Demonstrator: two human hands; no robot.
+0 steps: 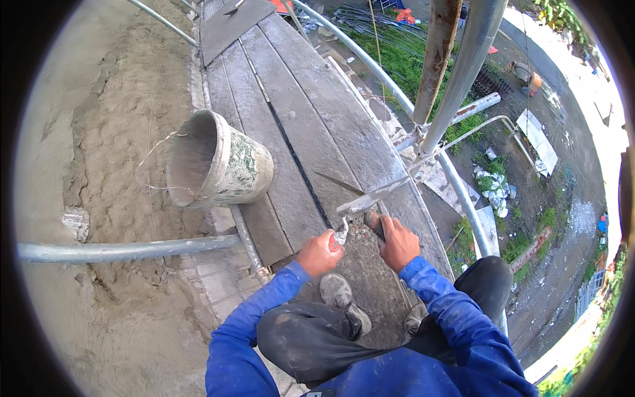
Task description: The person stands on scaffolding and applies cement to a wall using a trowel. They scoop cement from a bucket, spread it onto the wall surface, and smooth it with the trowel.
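Note:
My left hand [320,253] is closed on the handle of a trowel; its bent metal neck [342,230] shows beside the thumb. A dark pointed blade [338,183] reaches out beyond, seemingly part of that trowel. My right hand [399,245] grips the dark handle of a plastering float [374,196], its long flat plate tilted and seen nearly edge-on. The two tools meet or overlap in front of me; whether they touch I cannot tell. To the left, a mortar-stained white bucket [248,165] leans on its side, its mouth toward the wall, with a wire handle.
I crouch on grey scaffold planks [297,119]. Left is a wall with rough, wet-looking mortar [132,145], crossed by a metal pipe [132,250]. Upright poles [466,73] and a curved rail [466,198] stand right. Beyond lies lower ground with grass and debris. A board [231,30] lies ahead.

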